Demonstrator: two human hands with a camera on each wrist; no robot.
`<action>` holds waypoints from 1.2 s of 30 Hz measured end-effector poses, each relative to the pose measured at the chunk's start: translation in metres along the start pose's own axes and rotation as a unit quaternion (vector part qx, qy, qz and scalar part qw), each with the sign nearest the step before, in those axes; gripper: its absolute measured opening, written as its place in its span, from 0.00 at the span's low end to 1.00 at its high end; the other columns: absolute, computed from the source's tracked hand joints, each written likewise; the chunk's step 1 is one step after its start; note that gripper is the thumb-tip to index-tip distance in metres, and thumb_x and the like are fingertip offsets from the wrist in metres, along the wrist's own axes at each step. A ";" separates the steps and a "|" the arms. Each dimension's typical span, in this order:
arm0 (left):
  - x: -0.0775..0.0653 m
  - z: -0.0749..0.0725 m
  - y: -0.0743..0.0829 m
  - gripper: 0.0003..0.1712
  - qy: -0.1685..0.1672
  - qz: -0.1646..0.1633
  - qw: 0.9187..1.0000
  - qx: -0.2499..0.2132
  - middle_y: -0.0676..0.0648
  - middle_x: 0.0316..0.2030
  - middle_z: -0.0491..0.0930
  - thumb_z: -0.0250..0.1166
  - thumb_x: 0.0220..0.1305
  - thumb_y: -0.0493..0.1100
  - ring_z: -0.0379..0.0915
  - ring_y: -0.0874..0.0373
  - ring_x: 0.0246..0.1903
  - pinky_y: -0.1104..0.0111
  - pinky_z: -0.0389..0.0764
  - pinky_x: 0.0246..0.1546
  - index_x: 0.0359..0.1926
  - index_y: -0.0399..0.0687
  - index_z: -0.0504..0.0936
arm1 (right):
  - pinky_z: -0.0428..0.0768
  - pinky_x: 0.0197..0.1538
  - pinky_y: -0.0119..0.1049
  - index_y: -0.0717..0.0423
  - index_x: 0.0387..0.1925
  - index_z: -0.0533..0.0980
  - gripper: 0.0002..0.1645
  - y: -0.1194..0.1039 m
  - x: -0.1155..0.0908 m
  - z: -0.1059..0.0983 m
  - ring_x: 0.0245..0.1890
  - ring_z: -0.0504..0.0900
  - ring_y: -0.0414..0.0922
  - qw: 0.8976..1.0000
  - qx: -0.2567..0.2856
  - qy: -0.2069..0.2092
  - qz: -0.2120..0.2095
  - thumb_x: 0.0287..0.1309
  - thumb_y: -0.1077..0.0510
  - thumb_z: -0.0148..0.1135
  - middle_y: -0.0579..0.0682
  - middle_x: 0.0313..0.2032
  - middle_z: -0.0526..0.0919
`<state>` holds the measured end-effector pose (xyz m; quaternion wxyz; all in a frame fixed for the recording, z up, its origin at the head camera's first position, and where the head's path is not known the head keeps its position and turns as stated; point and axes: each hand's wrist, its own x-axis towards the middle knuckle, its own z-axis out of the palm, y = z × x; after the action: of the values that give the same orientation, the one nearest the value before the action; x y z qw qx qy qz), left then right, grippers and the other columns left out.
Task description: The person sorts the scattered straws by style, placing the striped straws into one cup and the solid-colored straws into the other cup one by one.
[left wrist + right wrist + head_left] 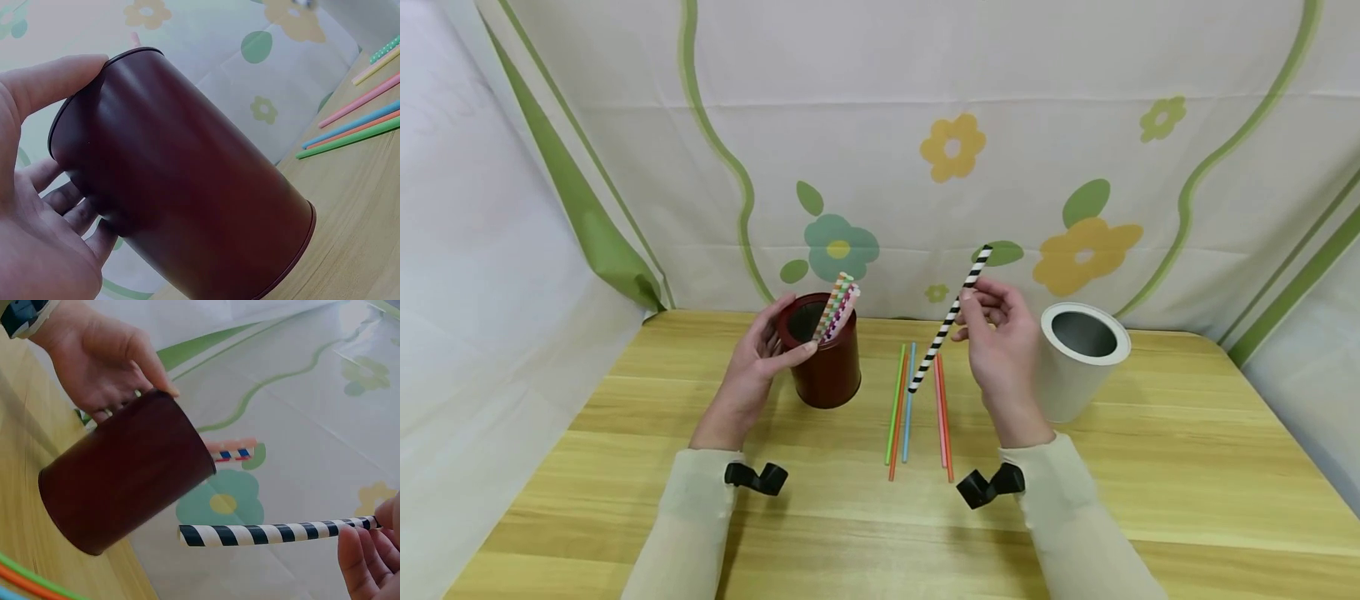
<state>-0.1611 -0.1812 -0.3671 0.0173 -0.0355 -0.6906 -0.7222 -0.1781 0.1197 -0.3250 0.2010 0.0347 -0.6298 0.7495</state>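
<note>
My left hand (756,354) holds a dark red can (827,375) by its side, thumb at the rim. In the left wrist view the fingers curl against the wall of the can (181,169). Several patterned paper straws (837,308) stand in the can, leaning right with their tops above the rim. My right hand (1003,342) pinches a black-and-white striped straw (947,323) near its upper part, held slanted in the air right of the can. The right wrist view shows this striped straw (269,534) pointing its free end toward the can (125,475).
Several plain straws lie on the wooden table (850,533) between the hands, among them a green straw (895,408), a blue straw (908,425) and a pink straw (940,417). A white can (1063,383) stands right of my right hand. A flowered cloth (865,150) hangs behind the table.
</note>
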 end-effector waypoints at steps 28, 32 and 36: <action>-0.001 -0.002 0.002 0.48 0.011 -0.025 1.000 0.002 0.49 0.82 0.63 0.71 0.68 0.33 0.59 0.53 0.80 0.66 0.65 0.80 0.84 0.56 0.61 | 0.92 0.40 0.33 0.63 0.50 0.77 0.10 -0.022 0.001 0.068 0.35 0.86 0.42 0.991 0.094 -0.032 -0.084 0.71 0.68 0.66 0.51 0.40 0.81; -0.002 -0.003 0.001 0.48 0.011 -0.024 1.000 0.002 0.50 0.82 0.63 0.72 0.68 0.33 0.59 0.51 0.81 0.68 0.66 0.80 0.84 0.55 0.61 | 0.92 0.40 0.34 0.65 0.52 0.77 0.11 -0.013 -0.003 0.073 0.35 0.87 0.43 0.992 0.083 -0.050 -0.081 0.71 0.69 0.66 0.52 0.41 0.82; -0.001 -0.003 0.000 0.48 0.011 -0.018 1.000 -0.001 0.48 0.82 0.64 0.72 0.68 0.33 0.58 0.48 0.82 0.70 0.67 0.79 0.84 0.55 0.62 | 0.92 0.39 0.35 0.67 0.52 0.77 0.11 -0.006 -0.007 0.079 0.35 0.87 0.42 0.992 0.064 -0.063 -0.084 0.70 0.69 0.66 0.52 0.41 0.83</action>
<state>-0.1599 -0.1846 -0.3670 0.0124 -0.0151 -0.6900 -0.7235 -0.1852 0.0426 -0.3052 0.2207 0.1470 -0.5867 0.7651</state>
